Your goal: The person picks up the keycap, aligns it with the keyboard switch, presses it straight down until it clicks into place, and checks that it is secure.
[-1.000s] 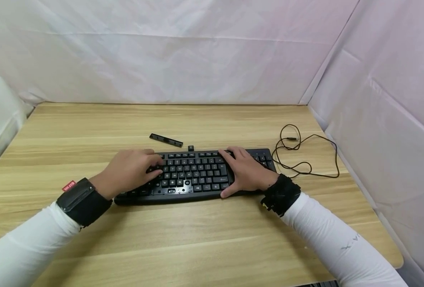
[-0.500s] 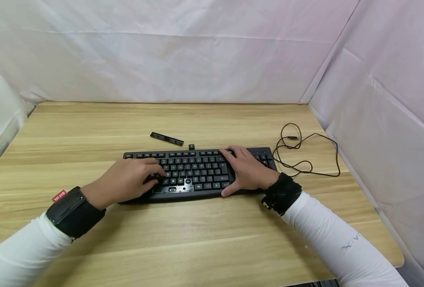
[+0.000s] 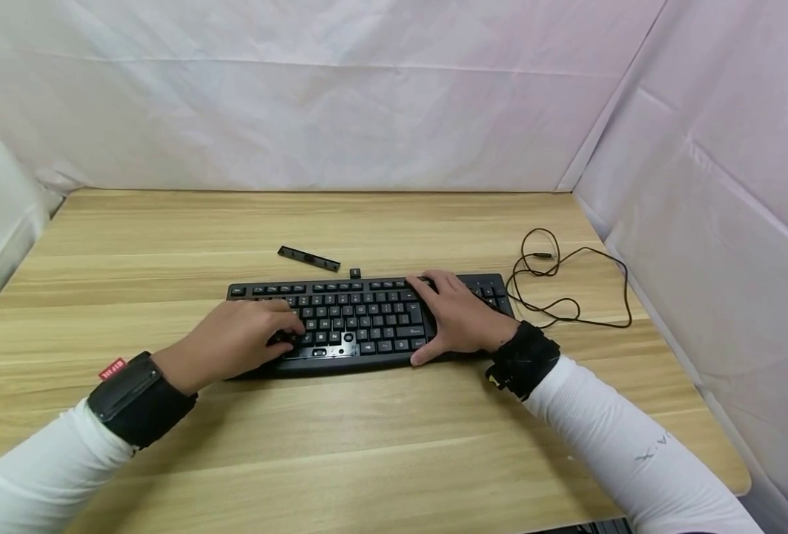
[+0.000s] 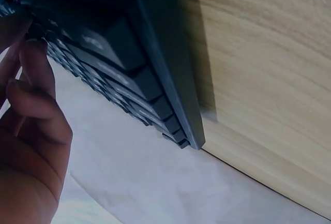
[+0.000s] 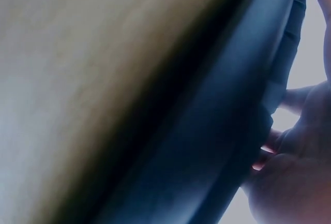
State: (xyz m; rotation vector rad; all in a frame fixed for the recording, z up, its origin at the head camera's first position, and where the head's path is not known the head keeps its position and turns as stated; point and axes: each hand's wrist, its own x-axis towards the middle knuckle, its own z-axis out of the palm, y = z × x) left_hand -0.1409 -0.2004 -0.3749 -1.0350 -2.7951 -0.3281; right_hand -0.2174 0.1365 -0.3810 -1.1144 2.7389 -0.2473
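A black keyboard lies across the middle of the table. Its space bar slot is bare, and one key place just above it shows only the socket. My left hand is over the keyboard's lower left keys, thumb and index finger bent together around a small black keycap; in the left wrist view the fingertips are right at the keys. My right hand rests spread over the right part, thumb at the front edge and fingers at the back edge. Behind the keyboard lie a loose keycap and a space bar.
The thin black cable lies in loops at the right, its plug among them. Another black keyed object shows at the table's front edge. White cloth walls stand behind and beside the table.
My left hand has moved toward me and slightly left, from the upper keys to the lower left ones, uncovering the top left row. My right hand stays where it was.
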